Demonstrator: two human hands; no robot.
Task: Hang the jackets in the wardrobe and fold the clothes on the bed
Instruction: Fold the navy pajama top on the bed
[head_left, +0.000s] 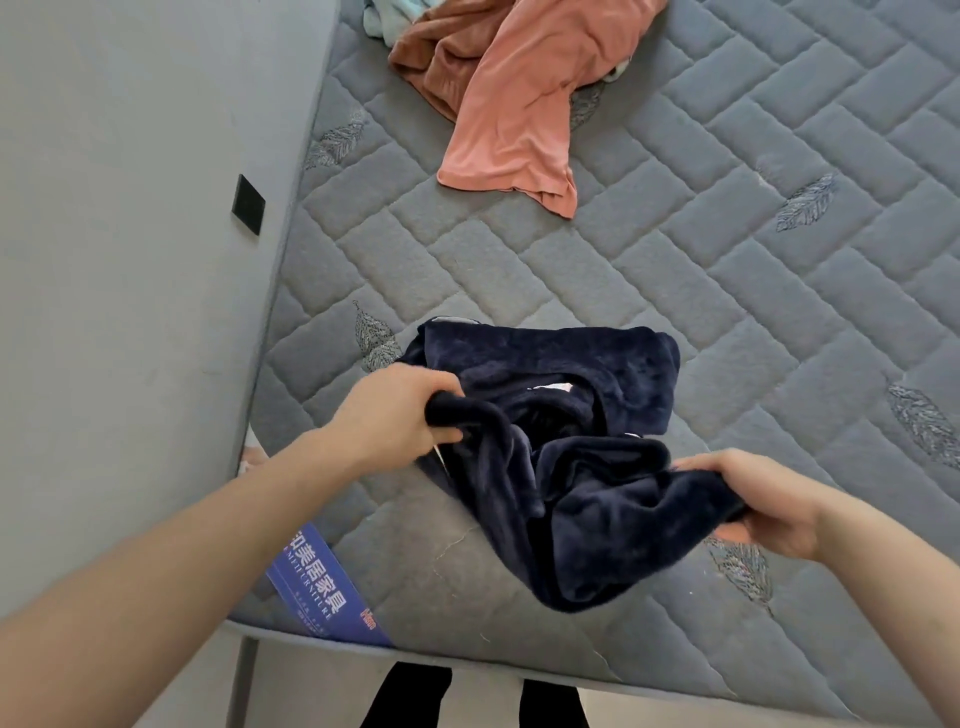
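Note:
A dark navy fleece garment lies bunched on the near part of the grey quilted mattress. My left hand grips its left edge, fingers curled round a roll of the fabric. My right hand pinches the right edge, thumb on top, lifting that side slightly. A salmon-pink garment lies spread at the far end of the bed, over a brown garment.
A grey wall with a black switch plate runs along the bed's left side. A light blue cloth peeks out at the top. A blue label marks the mattress corner. Dark trouser legs stand below the bed edge.

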